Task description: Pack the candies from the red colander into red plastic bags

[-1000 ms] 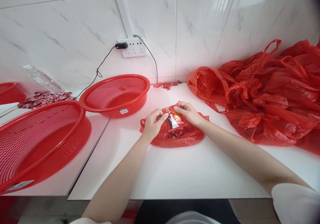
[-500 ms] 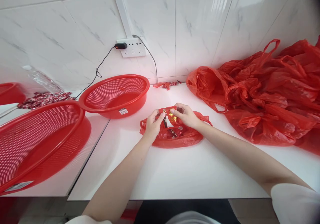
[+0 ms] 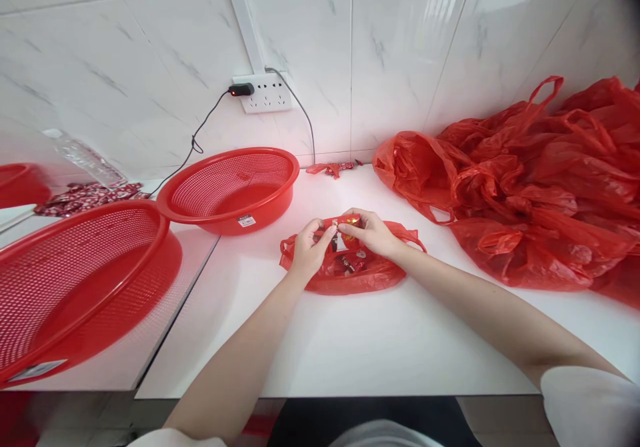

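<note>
A red plastic bag (image 3: pixel 357 280) lies opened on the white table (image 3: pixel 400 347), with small dark-red wrapped items (image 3: pixel 353 262) visible in it. Above its opening, my left hand (image 3: pixel 311 246) and my right hand (image 3: pixel 371 232) pinch a small red packet (image 3: pixel 350 228) with gold print from both sides. Their thumbs nearly meet at its middle. Part of the packet is hidden behind the fingers, and a white and black patch shows just below the thumbs.
Two red perforated baskets (image 3: pixel 240 218) (image 3: pixel 155 270) stand at the left. Red plastic bags (image 3: pixel 525 187) are heaped at the right. Red-and-white wrapped pieces (image 3: pixel 90 199) and a clear bottle (image 3: pixel 87 158) lie at the back left. A cable (image 3: pixel 200 130) hangs from the wall socket (image 3: pixel 267 94).
My thumbs have moved slightly to the right and closer together on the packet, covering more of its gold print. The bag has stayed in place.
</note>
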Action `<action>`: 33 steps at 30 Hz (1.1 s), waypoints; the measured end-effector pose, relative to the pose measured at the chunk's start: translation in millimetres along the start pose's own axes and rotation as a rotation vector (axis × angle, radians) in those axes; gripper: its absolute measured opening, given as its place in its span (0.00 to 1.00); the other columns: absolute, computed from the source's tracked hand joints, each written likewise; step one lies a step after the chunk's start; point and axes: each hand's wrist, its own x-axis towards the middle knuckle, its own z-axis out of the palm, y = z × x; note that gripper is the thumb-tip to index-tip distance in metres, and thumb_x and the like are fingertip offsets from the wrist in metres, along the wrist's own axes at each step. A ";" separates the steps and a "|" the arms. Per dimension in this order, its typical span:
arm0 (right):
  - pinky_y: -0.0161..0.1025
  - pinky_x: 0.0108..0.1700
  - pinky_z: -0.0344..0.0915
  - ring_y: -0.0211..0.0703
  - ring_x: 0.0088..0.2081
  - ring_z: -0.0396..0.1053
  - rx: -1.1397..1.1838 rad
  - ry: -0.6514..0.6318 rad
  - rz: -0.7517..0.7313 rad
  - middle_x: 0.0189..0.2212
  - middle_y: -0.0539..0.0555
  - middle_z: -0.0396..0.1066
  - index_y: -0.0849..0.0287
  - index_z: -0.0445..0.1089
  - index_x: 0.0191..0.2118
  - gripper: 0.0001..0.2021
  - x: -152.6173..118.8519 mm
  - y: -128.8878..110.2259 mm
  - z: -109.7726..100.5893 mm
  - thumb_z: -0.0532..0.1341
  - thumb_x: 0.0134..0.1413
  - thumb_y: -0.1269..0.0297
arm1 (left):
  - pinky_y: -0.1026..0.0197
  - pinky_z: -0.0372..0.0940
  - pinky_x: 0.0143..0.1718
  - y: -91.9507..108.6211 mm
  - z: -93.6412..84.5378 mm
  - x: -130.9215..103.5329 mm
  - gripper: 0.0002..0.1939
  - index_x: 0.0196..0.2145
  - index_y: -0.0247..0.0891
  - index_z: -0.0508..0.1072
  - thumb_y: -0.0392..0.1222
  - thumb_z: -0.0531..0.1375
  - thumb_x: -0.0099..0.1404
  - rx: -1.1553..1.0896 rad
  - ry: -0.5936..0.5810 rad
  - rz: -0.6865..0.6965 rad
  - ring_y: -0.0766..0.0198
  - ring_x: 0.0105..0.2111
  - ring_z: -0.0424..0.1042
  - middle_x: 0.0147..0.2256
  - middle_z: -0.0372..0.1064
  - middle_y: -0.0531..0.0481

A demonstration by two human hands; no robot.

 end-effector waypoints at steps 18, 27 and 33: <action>0.36 0.30 0.62 0.37 0.26 0.64 0.036 0.218 0.003 0.26 0.51 0.72 0.61 0.72 0.32 0.18 4.2 -11.0 -3.5 0.68 0.44 0.50 | 0.60 0.64 0.44 -6.1 -2.2 3.6 0.12 0.35 0.38 0.75 0.49 0.63 0.59 0.069 0.009 0.022 0.60 0.40 0.72 0.37 0.74 0.48; 0.37 0.33 0.65 0.38 0.28 0.67 0.072 0.143 -0.013 0.27 0.51 0.73 0.62 0.73 0.32 0.18 2.4 -11.1 -1.0 0.70 0.43 0.51 | 0.63 0.63 0.42 -3.9 -3.8 2.9 0.09 0.32 0.38 0.74 0.46 0.64 0.60 -0.097 -0.076 0.018 0.64 0.35 0.69 0.33 0.71 0.52; 0.40 0.43 0.66 0.42 0.37 0.71 0.030 0.043 -0.038 0.37 0.53 0.76 0.60 0.72 0.41 0.18 1.3 -0.8 -0.5 0.67 0.49 0.52 | 0.64 0.62 0.37 -7.8 -5.0 4.9 0.09 0.31 0.38 0.73 0.46 0.64 0.60 -0.136 -0.007 0.017 0.66 0.32 0.68 0.31 0.70 0.53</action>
